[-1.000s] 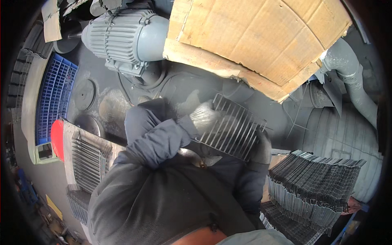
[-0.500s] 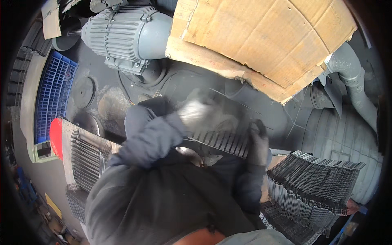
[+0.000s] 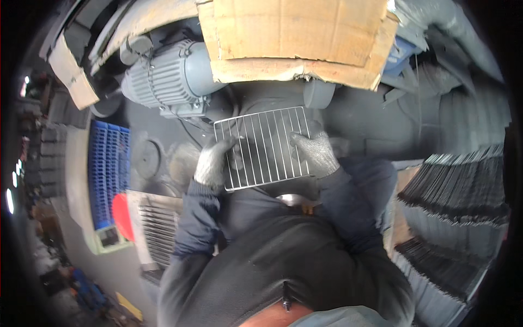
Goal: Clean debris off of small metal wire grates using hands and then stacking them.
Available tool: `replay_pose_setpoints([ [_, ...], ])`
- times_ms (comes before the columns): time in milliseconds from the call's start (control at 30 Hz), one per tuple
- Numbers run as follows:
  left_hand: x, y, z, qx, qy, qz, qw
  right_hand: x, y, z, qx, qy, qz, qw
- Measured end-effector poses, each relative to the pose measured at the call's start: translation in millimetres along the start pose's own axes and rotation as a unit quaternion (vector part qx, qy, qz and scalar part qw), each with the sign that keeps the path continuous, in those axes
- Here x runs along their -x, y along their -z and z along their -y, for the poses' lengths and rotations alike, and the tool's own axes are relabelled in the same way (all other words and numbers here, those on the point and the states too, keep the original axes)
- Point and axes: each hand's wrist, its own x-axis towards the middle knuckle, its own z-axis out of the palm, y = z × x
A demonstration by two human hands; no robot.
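A rectangular wire rack [image 3: 265,146] with thin parallel bars is held up in front of my body, slightly tilted. My left hand [image 3: 212,162], in a grey-white knit glove, is closed on its left edge. The other edge is gripped by my right hand [image 3: 318,155], gloved the same way, with the thumb lying over the outer bars. Some fingers of both hands show through the gaps between bars. Below the rack, a round shiny metal piece [image 3: 290,199] shows at my lap.
A grey finned electric motor [image 3: 163,76] and cardboard sheets [image 3: 294,32] lie beyond my hands. At left are a blue plastic grid [image 3: 110,169], a red piece [image 3: 123,217] and stacked racks [image 3: 158,229]. Tall stacks of dark racks [image 3: 455,188] stand at right.
My left hand has moved left from its blurred reach across the middle. The rack now appears raised and spread between both hands. The whole view has shifted.
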Motion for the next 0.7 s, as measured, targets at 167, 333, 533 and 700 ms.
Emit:
replay_pose_setpoints([
  [167, 53, -4, 24, -0.025, -0.079, 0.0, 0.997, 41, 18, 0, 0.045, 0.187, 0.027, 0.981],
  [333, 79, -25, 48, -0.035, -0.071, 0.025, 0.997, 101, 46, 22, 0.05, 0.117, 0.01, 0.992],
  [533, 95, -56, 53, -0.114, -0.221, 0.022, 0.968, 117, 65, -4, 0.021, 0.206, 0.018, 0.978],
  [700, 100, -52, 53, -0.141, -0.24, 0.007, 0.96, 122, 66, 3, 0.023, 0.21, 0.005, 0.977],
])
